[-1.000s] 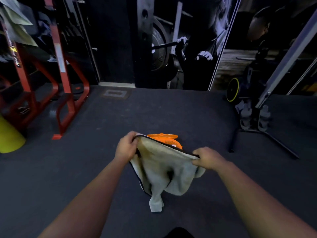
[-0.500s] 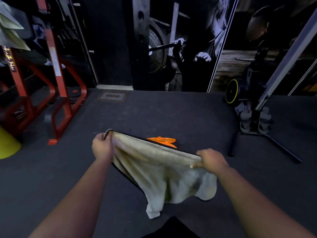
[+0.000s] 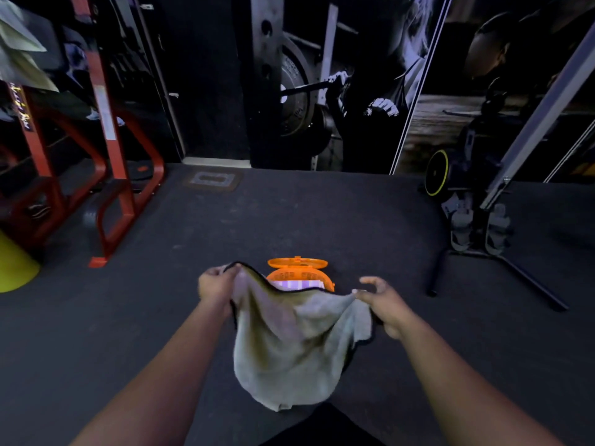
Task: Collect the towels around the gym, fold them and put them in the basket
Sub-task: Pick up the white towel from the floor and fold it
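A grey towel (image 3: 289, 346) with a dark trim hangs in front of me, held up by its top edge. My left hand (image 3: 215, 284) grips the towel's upper left corner in a fist. My right hand (image 3: 383, 304) pinches the upper right corner between thumb and fingers, with the index finger raised. Behind the towel on the floor stands an orange basket (image 3: 301, 278) with its lid flipped open; something white and purple striped lies inside. The towel hides the basket's lower part.
A red steel rack (image 3: 109, 162) stands at the left with a yellow cone (image 3: 14, 265) beside it. More light cloths (image 3: 22, 56) hang at the upper left. A black stand with a yellow-rimmed wheel (image 3: 467, 201) and long legs sits at the right. Dark rubber floor (image 3: 289, 217) stretches ahead.
The towel was stretched wide half a second ago; now my hands are closer together, its top edge sags, and the basket shows more above it.
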Tool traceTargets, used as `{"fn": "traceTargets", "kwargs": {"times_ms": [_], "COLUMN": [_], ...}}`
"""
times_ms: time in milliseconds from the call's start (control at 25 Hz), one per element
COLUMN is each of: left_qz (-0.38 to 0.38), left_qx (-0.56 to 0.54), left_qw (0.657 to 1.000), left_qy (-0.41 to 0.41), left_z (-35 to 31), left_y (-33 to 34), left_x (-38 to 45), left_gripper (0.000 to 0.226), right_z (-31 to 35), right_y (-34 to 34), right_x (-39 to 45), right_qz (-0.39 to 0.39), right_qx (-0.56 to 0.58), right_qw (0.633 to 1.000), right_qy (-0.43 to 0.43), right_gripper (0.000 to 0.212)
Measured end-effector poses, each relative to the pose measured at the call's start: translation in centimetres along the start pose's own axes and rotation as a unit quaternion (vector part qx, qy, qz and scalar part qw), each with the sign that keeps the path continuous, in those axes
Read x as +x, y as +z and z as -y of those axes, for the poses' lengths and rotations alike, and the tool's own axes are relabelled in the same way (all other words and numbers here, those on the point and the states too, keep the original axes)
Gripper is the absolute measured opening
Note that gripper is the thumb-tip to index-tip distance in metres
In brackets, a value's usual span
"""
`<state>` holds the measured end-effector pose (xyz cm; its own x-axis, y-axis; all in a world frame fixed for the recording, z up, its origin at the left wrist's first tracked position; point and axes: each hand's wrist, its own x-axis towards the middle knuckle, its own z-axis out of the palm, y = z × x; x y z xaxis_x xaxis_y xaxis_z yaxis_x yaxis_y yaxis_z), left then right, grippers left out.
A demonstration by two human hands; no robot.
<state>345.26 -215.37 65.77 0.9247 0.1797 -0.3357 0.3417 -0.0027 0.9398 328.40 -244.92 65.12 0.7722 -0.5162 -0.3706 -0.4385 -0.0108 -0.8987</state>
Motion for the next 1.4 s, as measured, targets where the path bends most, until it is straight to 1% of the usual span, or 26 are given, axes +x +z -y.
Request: {"fn": "traceTargets", "kwargs": {"times_ms": [40,80,120,160,200,280,320,360,440,480,560,640,680,720,800,880,960,1000,1040,1160,1200,1240,1280,1320,1360,1400], "left_qz": [0.070,0.146,0.209,0.250,0.265,0.246,0.232,0.226,0.241,0.250,0.264,0.299,0.317,0.333,0.357,0.394,0.420,0.408,0.384,0.285,0.270,0.263,0.258,0.244,0.223,0.189], "left_qx": [-0.044,-0.070,-0.072,-0.061,-0.046,-0.028,-0.021,-0.018,-0.025,-0.028,-0.018,-0.018,-0.026,-0.029,-0.028,-0.027,-0.001,0.025,0.048,0.116,0.138,0.160,0.179,0.193,0.190,0.177], "left_qw": [0.997,0.987,0.975,0.966,0.963,0.967,0.970,0.972,0.967,0.965,0.961,0.951,0.945,0.939,0.928,0.909,0.895,0.898,0.903,0.923,0.920,0.913,0.904,0.901,0.904,0.915], "left_qy": [-0.004,-0.007,-0.003,0.006,0.024,0.054,0.062,0.068,0.074,0.077,0.083,0.084,0.080,0.081,0.106,0.132,0.149,0.164,0.184,0.232,0.249,0.269,0.289,0.304,0.312,0.310], "left_z": [0.5,0.9,1.4,1.6,1.8,2.0,1.9,1.7,1.4,1.2,1.0,1.0,1.2,1.3,1.6,1.7,1.9,2.1,2.4,2.6,2.3,1.9,1.3,0.7,0.0,-0.6], "left_y": [1.0,1.8,2.4,2.9,3.2,3.5,3.5,3.6,3.5,3.4,3.2,3.1,3.0,3.0,2.8,2.4,2.2,2.3,2.4,2.8,2.8,2.8,2.7,2.6,2.5,2.3], "left_x": [-1.2,-2.3,-3.2,-4.2,-4.8,-5.9,-6.3,-6.7,-7.6,-8.1,-8.8,-9.6,-9.9,-10.2,-10.4,-10.3,-9.9,-9.6,-9.2,-8.3,-8.1,-7.9,-7.8,-7.4,-6.8,-5.8], "left_gripper": [0.008,0.011,0.017,0.020,0.020,0.010,0.007,0.008,0.012,0.015,0.023,0.027,0.025,0.021,0.018,0.028,0.046,0.048,0.044,0.018,0.021,0.030,0.037,0.039,0.036,0.029], "right_z": [0.4,0.9,1.5,2.1,2.6,3.0,3.1,3.2,3.6,3.9,4.4,4.5,4.6,4.6,4.6,4.7,4.9,5.0,5.1,4.9,4.9,4.9,4.8,4.8,4.7,4.4], "right_y": [0.7,1.4,2.0,2.4,2.9,3.7,4.1,4.6,5.3,5.6,6.3,6.7,6.8,6.9,6.9,6.9,6.8,6.6,6.5,5.8,5.5,5.0,4.6,4.1,3.5,2.9], "right_x": [-0.2,-0.5,-1.0,-1.6,-1.9,-2.2,-2.1,-2.1,-2.5,-3.0,-3.6,-3.5,-3.4,-3.2,-3.1,-2.9,-2.8,-2.8,-2.8,-2.6,-2.5,-2.4,-2.3,-2.5,-2.6,-2.7], "right_qz": [0.017,0.041,0.069,0.103,0.134,0.161,0.136,0.096,-0.005,-0.038,-0.059,-0.055,-0.050,-0.040,-0.012,0.004,0.006,0.002,-0.001,-0.013,-0.012,0.003,0.037,0.084,0.129,0.152], "right_qx": [0.044,0.091,0.122,0.140,0.123,0.025,-0.054,-0.142,-0.308,-0.364,-0.415,-0.439,-0.446,-0.437,-0.385,-0.345,-0.347,-0.354,-0.364,-0.391,-0.391,-0.384,-0.381,-0.400,-0.451,-0.521], "right_qw": [0.999,0.995,0.990,0.984,0.981,0.978,0.974,0.960,0.906,0.875,0.827,0.799,0.799,0.811,0.850,0.882,0.893,0.893,0.891,0.878,0.879,0.885,0.889,0.881,0.856,0.817], "right_qy": [-0.014,-0.024,-0.029,-0.042,-0.062,-0.128,-0.174,-0.223,-0.291,-0.316,-0.376,-0.407,-0.400,-0.388,-0.359,-0.322,-0.286,-0.276,-0.271,-0.276,-0.272,-0.263,-0.252,-0.237,-0.218,-0.196], "right_gripper": [0.024,0.020,0.016,0.016,0.022,0.036,0.038,0.034,0.021,0.018,0.012,0.018,0.020,0.021,0.026,0.028,0.028,0.028,0.027,0.031,0.036,0.041,0.044,0.045,0.046,0.048]}}
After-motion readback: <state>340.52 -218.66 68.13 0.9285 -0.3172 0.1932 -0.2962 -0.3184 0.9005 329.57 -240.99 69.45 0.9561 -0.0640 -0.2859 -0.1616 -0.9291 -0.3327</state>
